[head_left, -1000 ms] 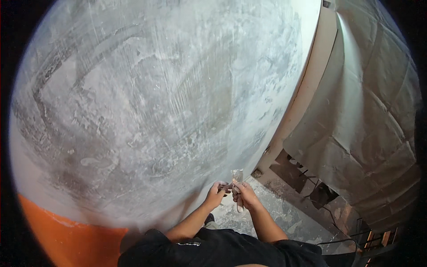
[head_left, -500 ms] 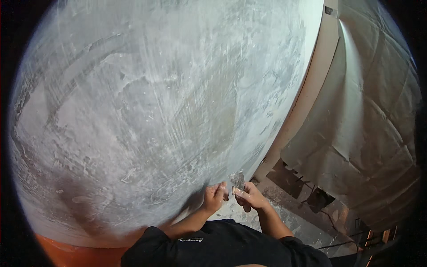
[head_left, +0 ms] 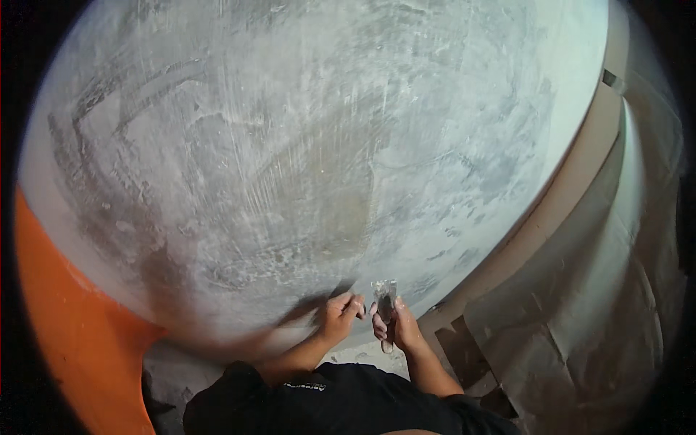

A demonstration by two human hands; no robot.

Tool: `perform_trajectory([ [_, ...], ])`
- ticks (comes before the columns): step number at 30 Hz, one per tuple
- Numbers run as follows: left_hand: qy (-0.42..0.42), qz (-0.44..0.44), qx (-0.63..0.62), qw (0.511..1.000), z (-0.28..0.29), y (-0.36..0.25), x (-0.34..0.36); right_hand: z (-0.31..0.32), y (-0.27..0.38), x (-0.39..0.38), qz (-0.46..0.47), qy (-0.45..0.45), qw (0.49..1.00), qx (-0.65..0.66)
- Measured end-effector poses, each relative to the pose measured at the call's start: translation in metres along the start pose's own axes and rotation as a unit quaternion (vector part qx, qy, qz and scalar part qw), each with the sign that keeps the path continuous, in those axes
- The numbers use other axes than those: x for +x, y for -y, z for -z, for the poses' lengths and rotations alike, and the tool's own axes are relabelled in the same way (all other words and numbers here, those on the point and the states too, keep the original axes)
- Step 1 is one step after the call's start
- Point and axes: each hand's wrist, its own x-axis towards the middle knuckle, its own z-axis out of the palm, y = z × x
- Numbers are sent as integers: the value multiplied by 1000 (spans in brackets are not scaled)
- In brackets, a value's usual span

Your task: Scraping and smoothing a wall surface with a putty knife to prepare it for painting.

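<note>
My right hand (head_left: 406, 332) is closed round a small putty knife (head_left: 385, 296), its blade pointing up and smeared with pale filler. Just to its left, my left hand (head_left: 338, 317) has its fingers curled in, thumb against them; anything between them is too small to make out. A narrow gap separates the two hands. Before them rises a big rounded surface (head_left: 290, 167), grey and white with streaks, patches and scraped filler. Neither hand plainly touches it, though a shadow falls on it by the left hand. Pale dust marks my fingers.
A smooth orange panel (head_left: 80, 319) curves in at the lower left, beside the rounded surface. On the right hangs a creased brown-grey sheet (head_left: 573, 319), next to a beige edge strip (head_left: 558, 210). Pale, spattered floor (head_left: 366, 353) shows beneath my hands.
My view has swung left, so more of the orange panel shows and the surface's right edge sits further right. The putty knife's blade has turned more upright; my hands stay close together.
</note>
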Motion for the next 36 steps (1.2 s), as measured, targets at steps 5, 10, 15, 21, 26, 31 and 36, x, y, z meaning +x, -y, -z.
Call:
perform_trajectory([
  [5, -51, 90, 76, 992, -18, 9, -17, 26, -15, -3, -62, 17, 996, 62],
  [10, -243, 5, -59, 968, -46, 2, -37, 34, -15, 9, -60, 102, 992, -46],
  [15, -331, 40, 69, 940, -19, 5, -89, 20, -21, 8, -148, 185, 971, -29],
  [21, -416, 48, 81, 905, -28, -16, -113, 3, -40, 14, -107, 223, 967, -61],
  [26, -411, 42, 173, 894, -28, -30, -111, -6, -29, 32, -65, 240, 967, -60],
  [31, -364, 42, 223, 903, -18, -43, -93, -26, 2, 30, 75, 160, 977, -117],
  [36, -352, 28, 183, 918, 14, -50, -75, -55, 1, 36, 219, 91, 928, -289],
])
